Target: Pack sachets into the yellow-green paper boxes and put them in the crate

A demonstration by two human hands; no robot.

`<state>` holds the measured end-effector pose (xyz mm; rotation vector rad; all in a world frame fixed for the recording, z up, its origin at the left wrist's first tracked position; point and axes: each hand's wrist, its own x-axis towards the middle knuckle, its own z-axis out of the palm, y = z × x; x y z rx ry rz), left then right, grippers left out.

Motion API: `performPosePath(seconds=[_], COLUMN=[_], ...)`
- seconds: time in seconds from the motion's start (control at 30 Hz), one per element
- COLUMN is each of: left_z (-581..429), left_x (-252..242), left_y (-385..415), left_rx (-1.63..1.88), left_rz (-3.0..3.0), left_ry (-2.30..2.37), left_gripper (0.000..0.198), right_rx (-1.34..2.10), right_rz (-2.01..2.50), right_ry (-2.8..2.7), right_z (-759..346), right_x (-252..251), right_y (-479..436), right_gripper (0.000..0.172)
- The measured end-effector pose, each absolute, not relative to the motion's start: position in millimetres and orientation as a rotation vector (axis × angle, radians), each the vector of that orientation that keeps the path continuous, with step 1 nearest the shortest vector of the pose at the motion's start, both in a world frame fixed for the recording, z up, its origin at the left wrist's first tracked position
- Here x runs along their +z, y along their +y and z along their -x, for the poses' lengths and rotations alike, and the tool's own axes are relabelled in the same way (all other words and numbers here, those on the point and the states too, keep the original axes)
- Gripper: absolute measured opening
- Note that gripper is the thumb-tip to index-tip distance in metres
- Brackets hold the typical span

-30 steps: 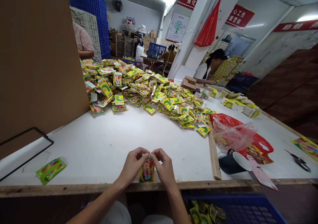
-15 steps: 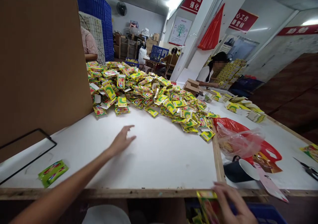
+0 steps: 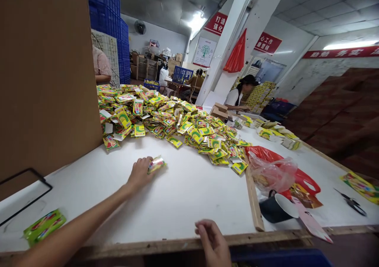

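Note:
My left hand (image 3: 140,174) is over the white tabletop (image 3: 183,192), its fingers closed on a small yellow packet (image 3: 156,164). At the table's front edge my right hand (image 3: 212,239) has curled fingers apart from the thumb, and nothing shows between them. A large heap of yellow and green packets (image 3: 166,117) lies beyond my left hand. The green packet (image 3: 44,225) rests at the front left, beside my left forearm.
A cardboard sheet (image 3: 47,73) stands at the left, near a black metal frame (image 3: 44,182). To the right are a wooden strip (image 3: 254,204), a dark cup (image 3: 276,209), a red bag (image 3: 304,182) and scissors (image 3: 352,204). A person (image 3: 239,95) works further back.
My left hand has closed on a yellow packet. My right hand has moved left and up to the table edge, and the packet beside it no longer shows. The view has shifted.

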<state>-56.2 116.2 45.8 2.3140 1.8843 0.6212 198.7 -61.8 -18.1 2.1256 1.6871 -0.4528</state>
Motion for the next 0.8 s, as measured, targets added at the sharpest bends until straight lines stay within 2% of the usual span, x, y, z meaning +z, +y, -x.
performPosePath(seconds=[0.2,0.53,0.6,0.7,0.8], left_z=[-0.8,-6.8,-5.6,-0.3,6.0], left_x=[46.2,34.5,36.5,43.2,49.3], left_y=[1.0,-14.5,-13.9,-9.9,-2.6], left_rx=[1.001,0.787,0.831,0.849,0.761], left_rz=[-2.456,-1.986,-1.835,-1.629,-1.569], left_ry=[1.518,1.285,1.228,1.116,1.060], left_gripper=[0.053,0.078,0.070,0.042,0.035], right_rx=[-0.293,-0.369,-0.345,-0.303,-0.290], right_rz=[-2.317,-2.428,-2.392,-2.236,-1.994], right_ry=[1.798,1.796,1.841,1.993,2.182], right_z=[-139.8,-143.3,-146.0,-151.5,-157.1], right_x=[-5.4,-19.1,-18.1,-17.1,-17.3], right_y=[-14.6,-7.8,-8.8,-11.5,-10.7], right_gripper=[0.137,0.140,0.134,0.126,0.127])
